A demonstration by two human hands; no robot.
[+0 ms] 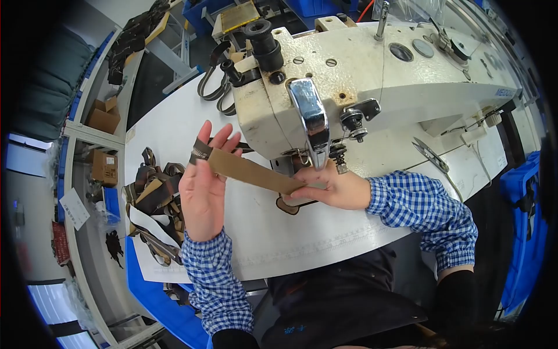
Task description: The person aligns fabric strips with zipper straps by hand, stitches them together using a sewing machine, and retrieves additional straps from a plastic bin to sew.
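A tan strip stretches between my two hands in front of the sewing machine. My left hand, palm up, has its thumb against the strip's left end, where a dark piece with pale stitching lies over the fingers. The thumb and fingers of my right hand pinch the strip's other end, just below the machine's needle area. The needle itself is hidden. Both forearms wear blue checked sleeves.
Dark and tan strips are heaped at the left of the white table. Thread snips lie on the right. Looped dark straps rest behind the machine head. A blue bin stands below the table's left edge.
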